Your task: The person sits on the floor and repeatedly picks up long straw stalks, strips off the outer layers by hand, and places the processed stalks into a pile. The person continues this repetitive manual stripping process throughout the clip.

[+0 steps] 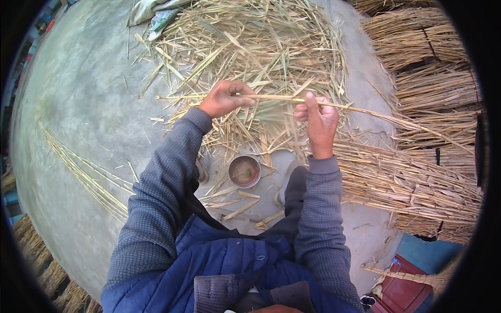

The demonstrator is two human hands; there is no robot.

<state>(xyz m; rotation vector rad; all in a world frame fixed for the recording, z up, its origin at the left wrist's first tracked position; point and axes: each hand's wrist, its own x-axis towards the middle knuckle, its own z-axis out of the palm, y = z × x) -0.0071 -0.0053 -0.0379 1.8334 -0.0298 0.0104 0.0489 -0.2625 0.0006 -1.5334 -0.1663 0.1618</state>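
Observation:
A long dry reed stalk [276, 97] stretches level between my hands. My left hand [225, 99] is closed round it near its thin left end, which sticks out past the wrist. My right hand [319, 121] pinches the stalk between thumb and fingers, and the rest of it runs off to the right over the bundles. Beneath both hands spreads a wide heap of loose straw-coloured and green leaf strips [261, 47]. Between my feet stands a small round metal bowl [244, 171] with something reddish-brown inside.
Next to my right arm lies a thick bundle of reed stalks [407, 180]. More tied bundles [417, 39] are stacked along the right side. A few thin pale stalks [86, 172] lie on the concrete floor [78, 94] to the left. At lower right is a dark red board [404, 287].

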